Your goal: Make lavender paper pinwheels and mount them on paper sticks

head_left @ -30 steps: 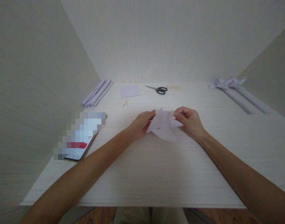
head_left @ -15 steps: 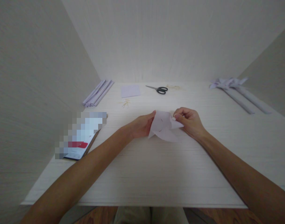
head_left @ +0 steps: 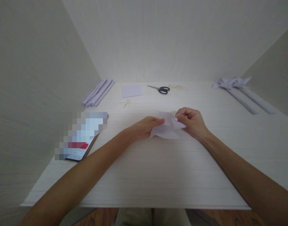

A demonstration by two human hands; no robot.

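Note:
A cut and folded sheet of pale lilac paper (head_left: 166,130) is held between my hands over the middle of the table. My left hand (head_left: 146,127) grips its left side, thumb lying across the top. At the right side, my right hand (head_left: 190,122) pinches a curled flap of the paper between thumb and curled fingers. A small whitish bit shows at those fingertips, too small to make out.
Scissors (head_left: 161,89) lie at the back beside a flat paper square (head_left: 131,91). Thin yellowish strips (head_left: 125,103) rest nearby. Rolled paper sticks (head_left: 99,93) and a phone (head_left: 84,138) are on the left. Two paper pinwheels on sticks (head_left: 244,94) lie at the right back.
My left thumb has moved right, from the paper's edge onto its face, pressing a flap inward. My right hand keeps its pinch in nearly the same place.

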